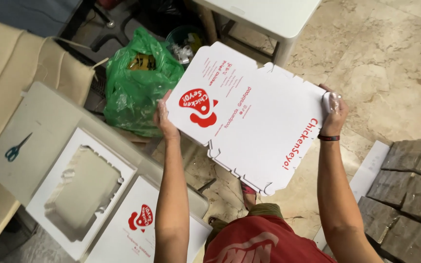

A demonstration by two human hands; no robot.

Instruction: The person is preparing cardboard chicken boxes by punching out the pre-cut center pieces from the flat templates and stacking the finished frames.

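The person holds a flat, unfolded white box blank (254, 122) with red print in the air over the floor, tilted, at about chest height. The left hand (163, 117) grips its left edge, fingers closed on the card with most of the hand hidden behind it. The right hand (334, 109) pinches the right edge, fingers and thumb clamped on the card; a dark band sits on that wrist.

The floor (391, 63) is polished beige marble tile, veined and glossy. At the top stands a white table (269, 14) with a pale leg. A green plastic bag (137, 87), bulging and open at the top, sits on the floor just left of the blank, with a dark round bin (186, 39) behind it.

To the left lies a white board (35, 131) with teal-handled scissors (16, 147) on it. Beside it lies a white sheet (54, 195) with its shape punched out, leaving a ragged hole, and a further printed blank (142, 229) lies next to that. A cream cushion (6, 63) fills the upper left corner.

At the lower right, brown wrapped bundles (405, 195) are stacked in rows, touching one another.
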